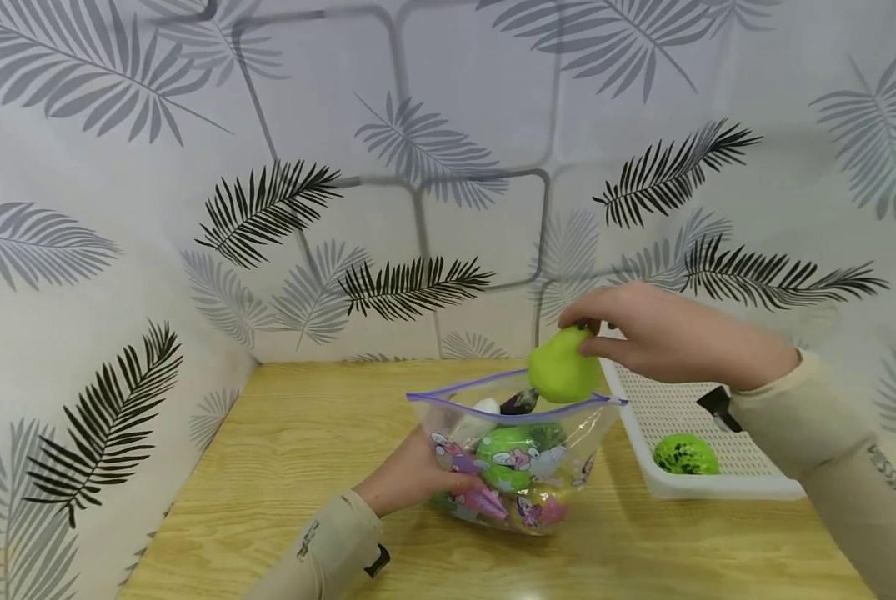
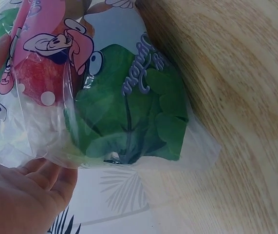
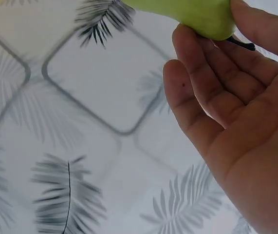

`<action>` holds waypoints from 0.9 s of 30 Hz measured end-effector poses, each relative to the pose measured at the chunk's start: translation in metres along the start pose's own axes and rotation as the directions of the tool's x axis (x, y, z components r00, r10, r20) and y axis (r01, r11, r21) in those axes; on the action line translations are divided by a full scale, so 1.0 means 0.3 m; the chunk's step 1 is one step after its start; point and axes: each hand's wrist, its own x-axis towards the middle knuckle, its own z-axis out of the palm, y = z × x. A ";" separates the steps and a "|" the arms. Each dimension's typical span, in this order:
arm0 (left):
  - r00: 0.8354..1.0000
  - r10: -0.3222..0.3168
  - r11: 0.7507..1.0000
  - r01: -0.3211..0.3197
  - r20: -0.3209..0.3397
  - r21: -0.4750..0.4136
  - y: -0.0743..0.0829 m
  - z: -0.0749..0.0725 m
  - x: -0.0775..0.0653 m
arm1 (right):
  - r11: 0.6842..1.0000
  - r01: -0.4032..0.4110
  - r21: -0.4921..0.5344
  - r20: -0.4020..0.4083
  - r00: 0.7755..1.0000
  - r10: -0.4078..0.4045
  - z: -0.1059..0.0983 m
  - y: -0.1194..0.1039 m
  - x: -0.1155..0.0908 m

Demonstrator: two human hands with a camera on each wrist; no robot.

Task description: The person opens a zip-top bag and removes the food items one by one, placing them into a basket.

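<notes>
Above the bag's mouth, my right hand (image 1: 635,329) pinches a green pear (image 1: 563,367) by its stem end; the dark stem shows in the right wrist view beside the fingers. The clear zip bag (image 1: 588,433), printed with cartoon figures and edged with a purple seal, stands with its mouth apart. My left hand (image 1: 425,471) grips its left side, thumb across the front. Inside lie a round green item (image 1: 503,458), a dark item (image 1: 520,402), a white one (image 1: 485,408) and, in the left wrist view, a leafy green piece (image 2: 129,117) and something red (image 2: 39,78).
Right of the bag, a white perforated basket (image 1: 725,487) holds a green, dark-speckled rounded item (image 1: 685,455), partly behind its front rim. The right forearm hides part of the basket. A leaf-patterned cloth (image 1: 478,242) hangs behind the wooden table (image 1: 327,433).
</notes>
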 end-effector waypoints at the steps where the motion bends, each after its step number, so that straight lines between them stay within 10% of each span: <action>1: 1.000 -0.001 1.000 0.001 -0.007 0.008 0.012 0.000 -0.003 | 1.000 -0.011 -0.004 -0.024 1.000 0.010 -0.017 0.007 -0.015; 8: 0.999 -0.031 0.999 0.031 0.006 -0.009 0.084 -0.005 -0.018 | 0.989 -0.149 -0.015 -0.108 0.983 0.147 -0.045 0.136 -0.118; 27: 0.998 -0.046 0.999 0.046 0.034 -0.017 0.069 -0.009 -0.013 | 0.905 -0.415 0.098 0.272 0.886 0.376 0.299 0.482 -0.303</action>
